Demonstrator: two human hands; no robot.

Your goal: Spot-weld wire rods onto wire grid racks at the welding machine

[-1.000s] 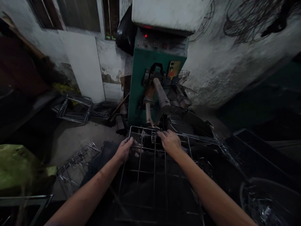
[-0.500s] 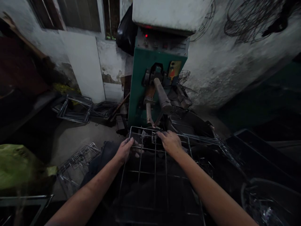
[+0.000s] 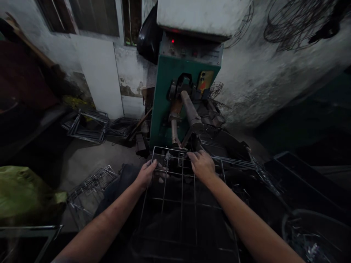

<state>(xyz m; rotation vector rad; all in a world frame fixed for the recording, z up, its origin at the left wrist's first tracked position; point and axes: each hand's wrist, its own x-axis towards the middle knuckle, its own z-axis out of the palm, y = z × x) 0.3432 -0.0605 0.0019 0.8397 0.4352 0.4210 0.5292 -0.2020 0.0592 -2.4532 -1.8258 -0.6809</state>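
A rectangular wire rack (image 3: 181,199) of thin metal rods lies level in front of me, its near part dim. My left hand (image 3: 147,174) is closed on the rack's left side near the far corner, thumb on top and fingers underneath. At the far edge stands a small bent wire loop (image 3: 181,159). The fingertips of my right hand (image 3: 202,167) are pinched together at its right side, over the rack's edge; the exact grip is partly hidden. Just beyond that edge, the lower electrode tip of a green welding machine (image 3: 161,109) meets the rack's far rod.
Thick machine arms (image 3: 190,109) jut out above the far edge. Wire frames (image 3: 89,126) are stacked on the floor at left, with more wire racks (image 3: 91,188) nearer. A tub of small metal pieces (image 3: 309,237) stands at lower right, and a yellow-green sack (image 3: 23,190) at left.
The view has shifted slightly. My right hand has moved a touch to the right with its fingers still at the loop; both hands and the rack otherwise keep their places.
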